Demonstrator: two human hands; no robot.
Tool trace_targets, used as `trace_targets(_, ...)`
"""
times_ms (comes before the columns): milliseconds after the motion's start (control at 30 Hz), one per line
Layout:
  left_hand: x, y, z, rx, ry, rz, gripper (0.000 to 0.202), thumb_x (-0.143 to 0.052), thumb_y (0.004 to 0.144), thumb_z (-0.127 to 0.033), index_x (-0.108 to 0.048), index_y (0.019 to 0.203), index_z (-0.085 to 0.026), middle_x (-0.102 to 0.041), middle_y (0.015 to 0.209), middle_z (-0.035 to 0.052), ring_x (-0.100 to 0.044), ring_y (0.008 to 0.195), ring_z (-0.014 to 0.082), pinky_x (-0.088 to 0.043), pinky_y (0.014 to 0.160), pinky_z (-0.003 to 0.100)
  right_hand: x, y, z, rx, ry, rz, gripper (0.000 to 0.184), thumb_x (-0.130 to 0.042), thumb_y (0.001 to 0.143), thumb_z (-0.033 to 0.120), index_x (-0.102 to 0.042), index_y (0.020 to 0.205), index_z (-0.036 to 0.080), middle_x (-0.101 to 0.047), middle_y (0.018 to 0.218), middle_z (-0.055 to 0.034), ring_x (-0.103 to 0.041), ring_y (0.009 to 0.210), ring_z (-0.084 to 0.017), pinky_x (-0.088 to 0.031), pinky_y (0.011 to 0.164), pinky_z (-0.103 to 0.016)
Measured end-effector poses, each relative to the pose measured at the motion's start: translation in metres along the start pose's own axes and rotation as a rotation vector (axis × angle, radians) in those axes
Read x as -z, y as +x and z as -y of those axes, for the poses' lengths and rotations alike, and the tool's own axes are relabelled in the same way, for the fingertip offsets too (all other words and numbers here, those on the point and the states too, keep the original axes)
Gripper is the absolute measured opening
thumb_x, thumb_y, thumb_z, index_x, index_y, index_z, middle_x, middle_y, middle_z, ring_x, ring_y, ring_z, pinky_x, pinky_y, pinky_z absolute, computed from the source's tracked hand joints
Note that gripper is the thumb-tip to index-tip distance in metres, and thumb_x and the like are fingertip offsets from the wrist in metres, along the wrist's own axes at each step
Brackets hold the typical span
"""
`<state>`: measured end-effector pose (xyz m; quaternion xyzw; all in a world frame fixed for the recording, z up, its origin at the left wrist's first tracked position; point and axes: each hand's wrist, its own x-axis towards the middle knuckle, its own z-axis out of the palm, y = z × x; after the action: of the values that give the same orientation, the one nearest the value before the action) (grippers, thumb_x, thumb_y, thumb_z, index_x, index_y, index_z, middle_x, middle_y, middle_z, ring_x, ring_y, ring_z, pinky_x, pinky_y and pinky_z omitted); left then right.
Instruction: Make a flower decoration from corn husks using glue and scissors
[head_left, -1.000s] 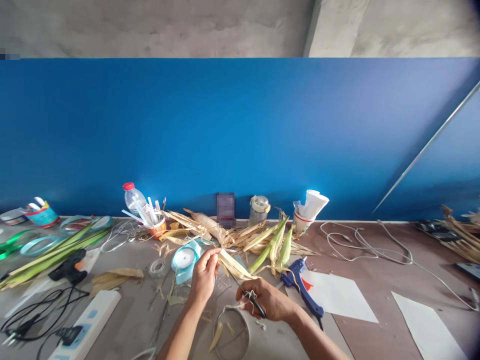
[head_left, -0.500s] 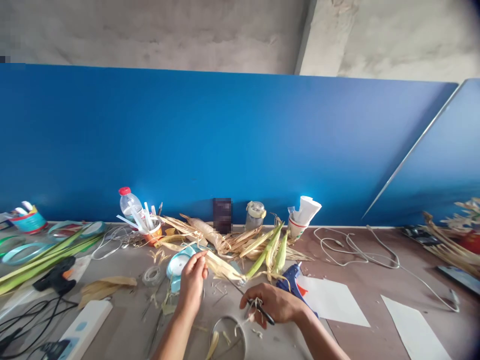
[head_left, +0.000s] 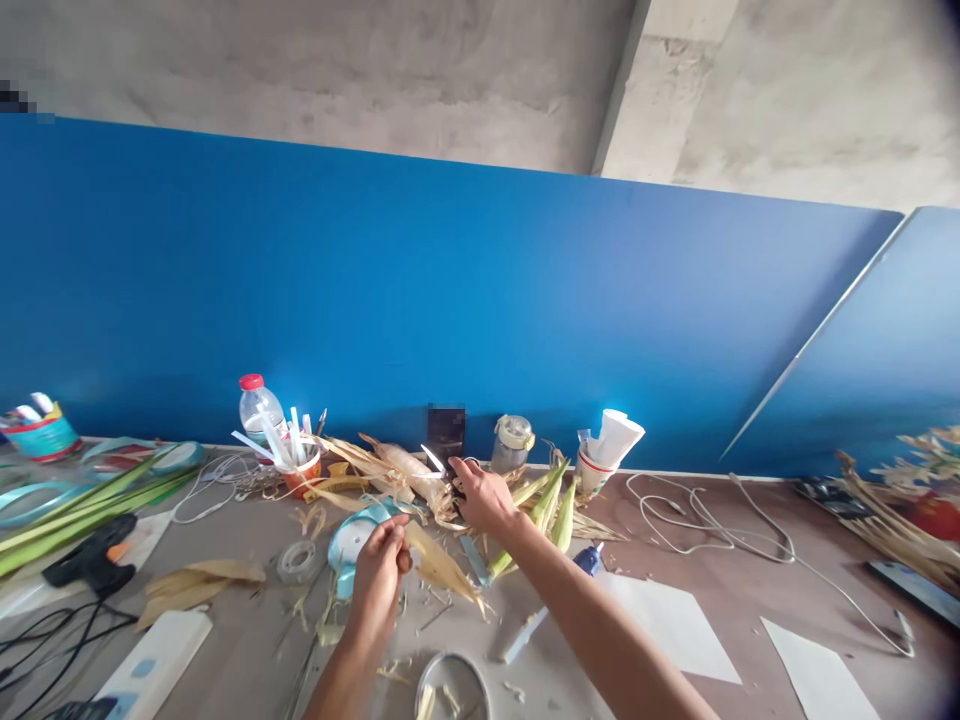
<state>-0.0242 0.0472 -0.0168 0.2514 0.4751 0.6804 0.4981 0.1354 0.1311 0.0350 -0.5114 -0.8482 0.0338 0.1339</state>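
Observation:
My left hand (head_left: 379,572) is closed in a pinch on one end of a dried corn husk strip (head_left: 439,568), held just above the table beside a light blue ribbon spool (head_left: 346,540). My right hand (head_left: 480,495) is stretched forward over the pile of dried husks and green corn leaves (head_left: 551,500). Its fingers are curled round the dark-handled scissors (head_left: 435,461), whose pale blade sticks out to the left. A round metal strainer (head_left: 450,695) with husk scraps in it sits at the near edge between my arms.
A water bottle (head_left: 255,405), cup of glue sticks (head_left: 300,465), jar (head_left: 512,440) and paper cup (head_left: 600,455) line the blue partition. A tape roll (head_left: 298,560), black glue gun (head_left: 90,560), power strip (head_left: 154,665), blue glue gun (head_left: 589,560), white sheets (head_left: 667,625) and a cable (head_left: 712,510) lie around.
My right hand has left the spot above the strainer and reached forward to the husk pile with the scissors. My left hand stays pinched on the husk strip, a little lower.

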Motion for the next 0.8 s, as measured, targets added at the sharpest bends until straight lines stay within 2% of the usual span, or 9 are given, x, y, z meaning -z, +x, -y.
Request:
trace_targets(133, 0.002, 0.003, 0.004, 0.002, 0.074, 0.006, 0.042, -0.072, 0.055, -0.046, -0.064, 0.084, -0.015, -0.048, 0.051, -0.0064, -0.038, 0.042, 0.0075, -0.028, 0.041, 0.021, -0.015, 0.015, -0.003, -0.022, -0.009, 0.004, 0.065, -0.047, 0.073, 0.017, -0.028, 0.135, 0.022, -0.053, 0.123, -0.0103, -0.06, 0.095, -0.023, -0.044, 0.076, -0.032)
trace_targets(367, -0.003, -0.001, 0.006, 0.018, 0.11, 0.026, 0.041, -0.069, 0.059, -0.047, -0.063, 0.085, -0.015, -0.047, 0.05, -0.0061, -0.038, 0.044, 0.0078, -0.027, 0.043, 0.02, -0.026, 0.027, -0.007, -0.048, 0.01, -0.003, 0.066, -0.049, 0.071, 0.016, -0.029, 0.134, 0.022, -0.054, 0.12, -0.0113, -0.06, 0.095, -0.023, -0.043, 0.074, -0.031)
trace_targets(533, -0.004, -0.001, 0.006, 0.037, 0.099, 0.02, 0.041, -0.071, 0.057, -0.046, -0.063, 0.083, -0.015, -0.046, 0.049, -0.0063, -0.037, 0.043, 0.0075, -0.027, 0.042, 0.02, -0.026, 0.031, -0.006, -0.064, 0.053, -0.027, 0.066, -0.051, 0.07, 0.018, -0.032, 0.134, 0.021, -0.056, 0.119, -0.0112, -0.061, 0.093, -0.025, -0.044, 0.075, -0.032)
trace_targets(633, -0.004, 0.0, 0.004, 0.036, 0.069, 0.017, 0.04, -0.072, 0.055, -0.044, -0.063, 0.081, -0.015, -0.047, 0.048, -0.0065, -0.037, 0.041, 0.0072, -0.026, 0.041, 0.02, -0.017, 0.027, -0.004, -0.073, 0.085, -0.064, 0.066, -0.051, 0.07, 0.017, -0.033, 0.133, 0.021, -0.056, 0.121, -0.0102, -0.06, 0.095, -0.024, -0.045, 0.076, -0.031)
trace_targets(700, -0.005, 0.0, 0.002, 0.035, 0.028, 0.023, 0.039, -0.073, 0.055, -0.042, -0.062, 0.081, -0.016, -0.047, 0.048, -0.0068, -0.037, 0.04, 0.0066, -0.026, 0.04, 0.019, -0.005, 0.015, -0.003, -0.092, 0.187, -0.134, 0.064, -0.05, 0.07, 0.016, -0.034, 0.132, 0.02, -0.056, 0.121, -0.0099, -0.059, 0.096, -0.022, -0.045, 0.078, -0.03)
trace_targets(767, -0.006, -0.002, -0.001, 0.033, -0.023, 0.044, 0.037, -0.073, 0.057, -0.04, -0.062, 0.082, -0.016, -0.046, 0.047, -0.0071, -0.037, 0.04, 0.0059, -0.027, 0.041, 0.019, 0.01, -0.007, -0.004, -0.12, 0.47, -0.241, 0.057, -0.05, 0.072, 0.016, -0.04, 0.128, 0.019, -0.062, 0.111, -0.0092, -0.06, 0.094, -0.021, -0.045, 0.079, -0.029)
trace_targets(800, -0.007, -0.003, -0.002, 0.035, -0.042, 0.056, 0.037, -0.073, 0.057, -0.039, -0.061, 0.083, -0.016, -0.046, 0.047, -0.0072, -0.037, 0.04, 0.0055, -0.027, 0.041, 0.018, 0.019, -0.021, -0.005, -0.12, 0.646, -0.247, 0.051, -0.049, 0.075, 0.019, -0.044, 0.125, 0.019, -0.065, 0.103, -0.0079, -0.061, 0.089, -0.019, -0.046, 0.076, -0.029)
